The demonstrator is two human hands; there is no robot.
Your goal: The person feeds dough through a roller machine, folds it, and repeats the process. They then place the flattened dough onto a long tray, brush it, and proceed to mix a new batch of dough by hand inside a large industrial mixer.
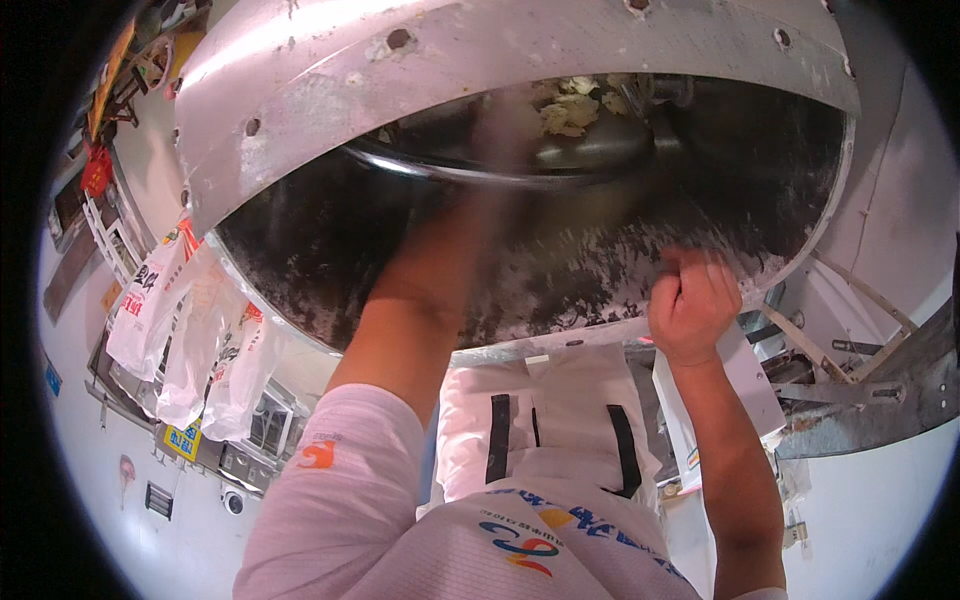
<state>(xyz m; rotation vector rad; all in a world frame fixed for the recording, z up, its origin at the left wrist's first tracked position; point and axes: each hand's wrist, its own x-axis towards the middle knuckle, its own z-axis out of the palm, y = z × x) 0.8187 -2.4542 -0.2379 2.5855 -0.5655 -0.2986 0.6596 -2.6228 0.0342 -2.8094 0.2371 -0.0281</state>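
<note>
A big metal drum (330,300) with a wide opening faces me; its dark inner wall is streaked with pale, powdery residue. My left arm reaches far into it, past a shiny curved metal edge (440,172). My left hand (505,130) is smeared by motion, so its fingers and anything in them cannot be made out. Beside it inside lie pale yellow, crumpled pieces (570,112), whose kind I cannot tell. My right hand (695,305) is closed at the drum's front lip, fingers curled over the edge.
A riveted metal hood (500,50) curves over the opening. White plastic bags (160,320) hang at the left. Metal brackets (840,380) stick out at the right, next to a white box (735,390). White padded fabric with black straps (540,420) lies below the drum's lip.
</note>
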